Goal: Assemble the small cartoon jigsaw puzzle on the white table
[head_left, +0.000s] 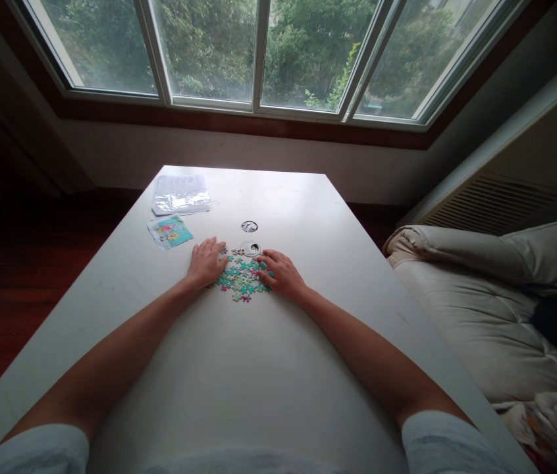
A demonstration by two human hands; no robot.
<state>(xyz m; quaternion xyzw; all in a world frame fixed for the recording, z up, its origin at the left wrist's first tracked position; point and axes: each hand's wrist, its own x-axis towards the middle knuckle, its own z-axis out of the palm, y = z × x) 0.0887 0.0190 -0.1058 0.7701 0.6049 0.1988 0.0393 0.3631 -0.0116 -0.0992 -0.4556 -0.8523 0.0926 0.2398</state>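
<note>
A loose heap of small jigsaw puzzle pieces (pixel 243 278), mostly teal and green with some pink, lies on the white table (pixel 253 375). My left hand (pixel 207 262) rests at the heap's left edge, palm down with its fingers stretched out. On the opposite edge lies my right hand (pixel 281 273), fingers spread and touching pieces. Neither hand grips anything that I can see. Just beyond the heap is a round grey-and-white disc (pixel 250 248), and farther back a smaller dark-and-white disc (pixel 249 226).
A colourful picture sheet (pixel 170 231) lies left of the heap, with a clear plastic packet (pixel 181 194) over papers behind it. A padded cream sofa (pixel 476 309) stands along the right side. Beyond the table's far edge is a wall with a wide window (pixel 259 59).
</note>
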